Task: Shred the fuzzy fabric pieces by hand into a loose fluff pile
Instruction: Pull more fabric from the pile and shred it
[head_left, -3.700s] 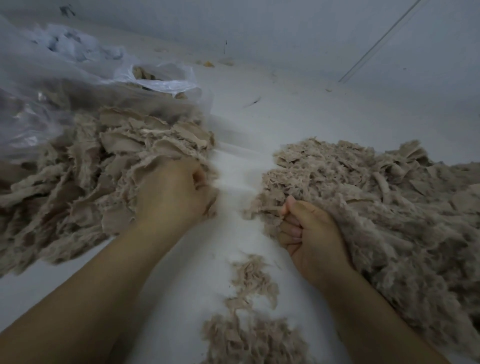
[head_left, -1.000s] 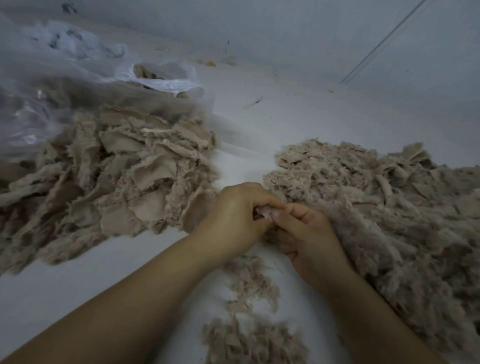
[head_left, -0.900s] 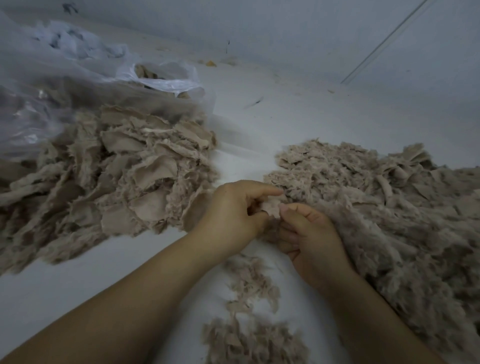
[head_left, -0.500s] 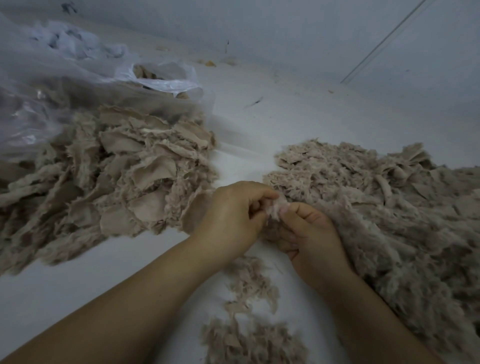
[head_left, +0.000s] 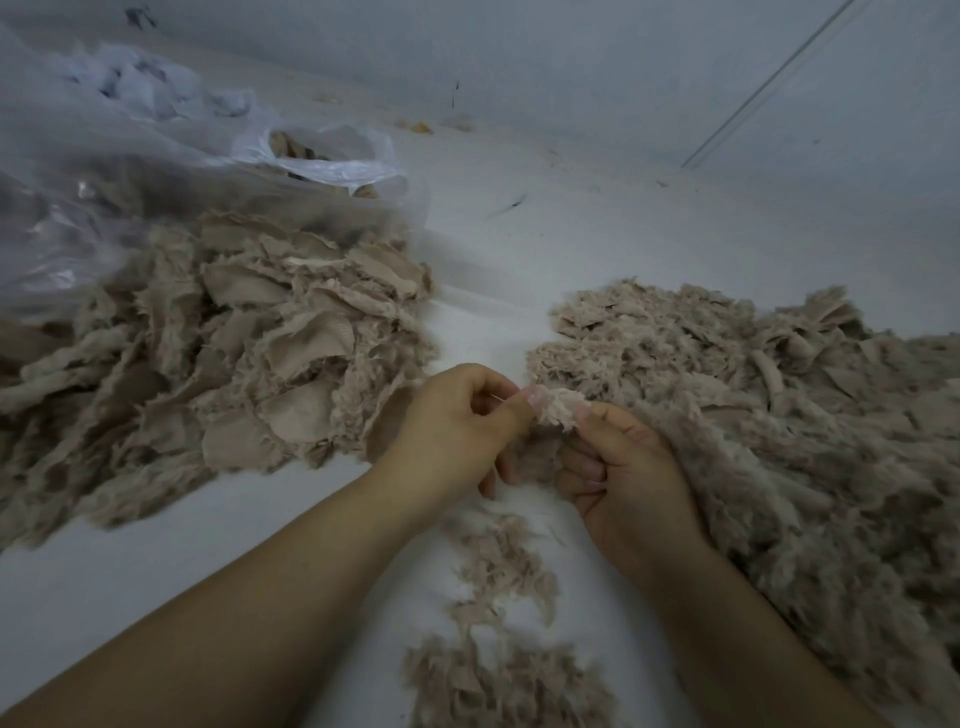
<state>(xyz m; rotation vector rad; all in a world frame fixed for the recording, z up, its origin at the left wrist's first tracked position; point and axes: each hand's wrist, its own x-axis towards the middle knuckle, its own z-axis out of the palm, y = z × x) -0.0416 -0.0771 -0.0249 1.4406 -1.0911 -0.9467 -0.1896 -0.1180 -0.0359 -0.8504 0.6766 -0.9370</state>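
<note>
A small beige fuzzy fabric piece (head_left: 558, 408) is stretched between both hands above the white surface. My left hand (head_left: 457, 426) pinches its left end with thumb and fingers. My right hand (head_left: 618, 467) pinches its right end, fingers curled. To the left lies a heap of whole fabric pieces (head_left: 218, 353), flat backing sides showing. On the right spreads the loose fluff pile (head_left: 769, 415), touching my right hand. A smaller scatter of shreds (head_left: 498, 639) lies below my hands.
A clear plastic bag (head_left: 156, 171) with more fabric inside lies behind the left heap. The white floor covering (head_left: 519, 249) runs up to a pale wall (head_left: 623, 78) at the back. Small debris lies near the wall.
My left hand left the left heap with a piece and met my right hand at the centre. Since then both hands have drawn slightly apart, stretching the piece.
</note>
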